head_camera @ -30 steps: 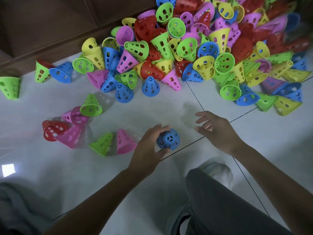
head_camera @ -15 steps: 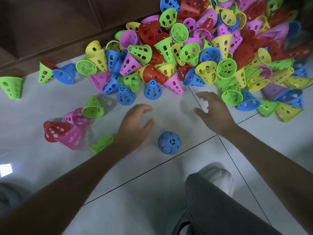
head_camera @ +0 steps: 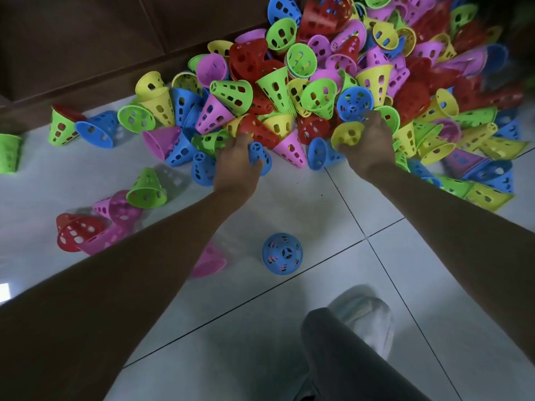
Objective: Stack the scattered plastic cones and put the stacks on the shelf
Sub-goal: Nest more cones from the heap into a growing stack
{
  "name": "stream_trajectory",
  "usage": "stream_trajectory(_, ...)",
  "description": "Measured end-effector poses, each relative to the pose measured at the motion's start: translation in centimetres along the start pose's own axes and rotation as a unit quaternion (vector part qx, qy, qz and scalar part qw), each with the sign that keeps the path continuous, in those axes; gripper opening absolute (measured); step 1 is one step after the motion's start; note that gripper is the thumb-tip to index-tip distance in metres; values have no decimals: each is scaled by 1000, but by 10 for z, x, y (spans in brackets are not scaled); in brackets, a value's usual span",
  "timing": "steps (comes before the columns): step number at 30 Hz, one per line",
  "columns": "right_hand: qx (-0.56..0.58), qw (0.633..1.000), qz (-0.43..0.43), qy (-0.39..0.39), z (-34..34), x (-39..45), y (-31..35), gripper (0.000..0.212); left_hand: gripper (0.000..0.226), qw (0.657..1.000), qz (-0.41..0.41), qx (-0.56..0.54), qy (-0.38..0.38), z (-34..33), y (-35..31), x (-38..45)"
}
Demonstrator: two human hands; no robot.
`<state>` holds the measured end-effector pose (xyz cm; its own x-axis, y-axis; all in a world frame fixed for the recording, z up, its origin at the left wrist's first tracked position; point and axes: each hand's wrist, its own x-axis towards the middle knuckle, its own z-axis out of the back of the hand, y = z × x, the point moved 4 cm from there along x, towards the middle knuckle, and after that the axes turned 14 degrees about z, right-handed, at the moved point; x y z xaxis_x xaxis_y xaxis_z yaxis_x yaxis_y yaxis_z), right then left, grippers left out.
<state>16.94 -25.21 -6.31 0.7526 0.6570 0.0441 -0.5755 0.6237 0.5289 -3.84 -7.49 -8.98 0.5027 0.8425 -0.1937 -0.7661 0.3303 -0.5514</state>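
We've got our left hand (head_camera: 236,166) gripping a blue cone (head_camera: 260,157) and our right hand (head_camera: 366,146) pinching a yellow cone (head_camera: 346,136), both at the pile's near edge. Yank either and its neighbours probably slide off across the floor (head_camera: 289,204), away from the blue stack (head_camera: 282,254) behind our wrists.

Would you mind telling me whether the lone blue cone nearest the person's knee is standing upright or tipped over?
Upright: the blue cone shows a full round outline, its narrow top facing the camera.

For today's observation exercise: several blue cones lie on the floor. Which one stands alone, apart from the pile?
The blue cone standing upright on the tile between the two forearms; other blue cones lie against the heap.
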Motion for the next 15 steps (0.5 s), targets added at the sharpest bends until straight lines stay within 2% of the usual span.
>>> stream_trajectory(6,-44,998,25,37,-14,0,1,82,35,1000,-4,-4,0,-4,-5,3)
stream_trajectory(12,16,997,29,70,-18,-5,-14,64,25,999,-2,-29,18,7,0,-11)
stream_trajectory(15,46,994,26,92,-19,-9,-16,72,25,997,-7,-69,14,20,6,-27)
